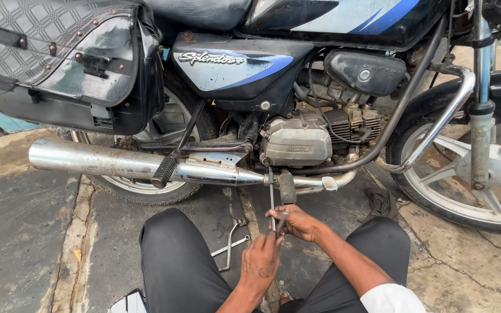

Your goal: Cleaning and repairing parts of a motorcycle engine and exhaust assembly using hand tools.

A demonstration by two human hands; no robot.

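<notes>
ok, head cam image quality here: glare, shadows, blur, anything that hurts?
Head view: soft, even daylight with no hard shadows; bright glare streaks on the chrome exhaust pipe and a sheen on the black saddlebag. Both hands, left hand and right hand, and the long rod tool are sharp with no motion blur. Slight wide-angle bowing at the front wheel.

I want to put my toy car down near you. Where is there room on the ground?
Bare pavement lies left of the left knee, below the silver exhaust pipe. Another patch sits right of the right knee, under the front wheel. Between the knees it is crowded: both hands, a long tool, a bent wrench.
</notes>
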